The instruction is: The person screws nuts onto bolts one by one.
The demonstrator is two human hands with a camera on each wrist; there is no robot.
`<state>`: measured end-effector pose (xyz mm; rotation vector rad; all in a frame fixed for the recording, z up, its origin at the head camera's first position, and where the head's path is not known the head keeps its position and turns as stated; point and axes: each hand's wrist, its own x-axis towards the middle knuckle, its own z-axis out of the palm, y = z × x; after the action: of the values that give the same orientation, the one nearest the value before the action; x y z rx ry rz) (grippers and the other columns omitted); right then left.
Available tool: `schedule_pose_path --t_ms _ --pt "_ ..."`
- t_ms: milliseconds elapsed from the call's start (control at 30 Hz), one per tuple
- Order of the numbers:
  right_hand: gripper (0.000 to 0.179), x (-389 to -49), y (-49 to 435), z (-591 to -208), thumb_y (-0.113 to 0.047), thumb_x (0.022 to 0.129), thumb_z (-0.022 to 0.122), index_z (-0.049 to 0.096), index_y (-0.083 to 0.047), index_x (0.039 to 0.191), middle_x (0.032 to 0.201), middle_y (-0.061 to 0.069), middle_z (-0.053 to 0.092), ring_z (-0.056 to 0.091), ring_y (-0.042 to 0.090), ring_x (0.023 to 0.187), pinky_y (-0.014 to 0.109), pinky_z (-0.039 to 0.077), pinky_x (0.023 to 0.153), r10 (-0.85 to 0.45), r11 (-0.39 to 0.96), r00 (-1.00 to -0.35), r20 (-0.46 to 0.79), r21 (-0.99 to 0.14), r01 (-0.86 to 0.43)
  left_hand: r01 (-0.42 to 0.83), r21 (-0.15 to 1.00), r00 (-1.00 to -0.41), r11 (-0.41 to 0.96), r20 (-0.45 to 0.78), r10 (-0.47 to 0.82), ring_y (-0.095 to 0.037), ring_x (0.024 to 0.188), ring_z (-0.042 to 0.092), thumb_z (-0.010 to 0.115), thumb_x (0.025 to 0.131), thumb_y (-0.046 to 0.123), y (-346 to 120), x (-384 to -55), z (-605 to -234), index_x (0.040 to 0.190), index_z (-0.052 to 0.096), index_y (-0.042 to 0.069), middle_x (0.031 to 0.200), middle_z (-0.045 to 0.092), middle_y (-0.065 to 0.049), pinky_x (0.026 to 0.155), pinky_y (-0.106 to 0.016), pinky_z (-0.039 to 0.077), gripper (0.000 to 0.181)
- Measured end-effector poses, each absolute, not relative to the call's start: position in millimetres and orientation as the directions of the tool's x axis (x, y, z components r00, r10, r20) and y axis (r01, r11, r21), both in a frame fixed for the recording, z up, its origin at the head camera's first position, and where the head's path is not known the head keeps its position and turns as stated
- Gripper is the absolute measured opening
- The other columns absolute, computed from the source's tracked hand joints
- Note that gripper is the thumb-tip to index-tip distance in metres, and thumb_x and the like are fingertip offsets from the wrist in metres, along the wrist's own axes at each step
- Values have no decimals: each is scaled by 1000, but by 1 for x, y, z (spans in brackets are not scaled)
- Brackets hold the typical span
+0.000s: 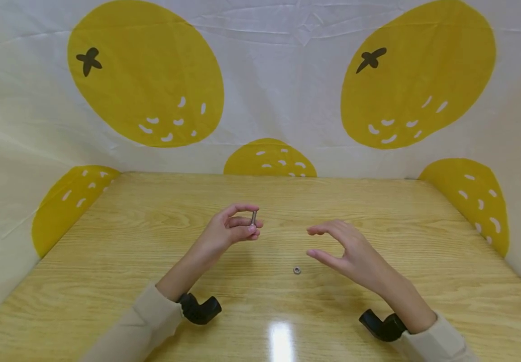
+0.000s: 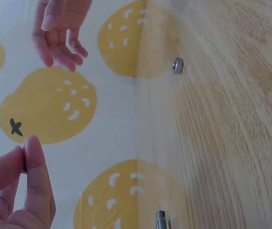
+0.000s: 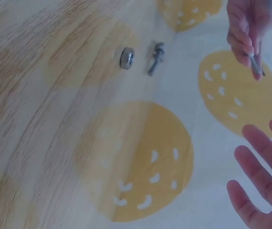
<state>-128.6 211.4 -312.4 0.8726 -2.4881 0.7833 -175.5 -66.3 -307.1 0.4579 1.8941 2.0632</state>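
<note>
Wood-grain table (image 1: 161, 216) was the working surface. The left hand (image 1: 224, 230), above the table left of its centre, pinched a bolt (image 1: 253, 218) between thumb and forefinger; the right hand (image 1: 352, 254), above the table's right side, was spread, thumb apart from fingers. On the table: a second bolt (image 3: 156, 58), pose unclear; a nut (image 1: 297, 270).

White glare marks the tabletop (image 1: 260, 296); the right wrist view looks dim.

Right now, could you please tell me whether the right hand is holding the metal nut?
No, the metal nut lies on the wooden table, with the right hand apart from it.
</note>
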Motion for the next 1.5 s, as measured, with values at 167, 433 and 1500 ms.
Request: schedule_pose_path --t_ms 167,433,1500 --pt "35 -135 208 -317 -20 80 73 62 -15 112 110 -4 64 56 13 102 36 47 84 -483 620 -714 508 -377 -688 -27 996 -914 -84 9 405 -21 93 68 60 88 1 -67 -170 -307 130 47 2 108 66 -19 87 -35 52 44" --pt "27 -142 200 -322 -21 84 69 64 -8 107 102 4 65 58 19 92 33 49 79 -561 682 -790 250 -402 -611 -60 991 -920 -121 -8 391 -17 92 68 64 86 5 -61 -162 -306 118 56 -8 105 69 -14 88 -37 51 36" --pt "7 -149 176 -338 -12 80 70 64 -7 78 77 -2 56 51 9 68 25 45 63 -596 776 -801 53 -219 -591 -69 992 -922 -106 -23 386 -13 83 69 63 87 5 -51 -158 -317 111 58 -12 95 69 -8 84 -33 53 30"
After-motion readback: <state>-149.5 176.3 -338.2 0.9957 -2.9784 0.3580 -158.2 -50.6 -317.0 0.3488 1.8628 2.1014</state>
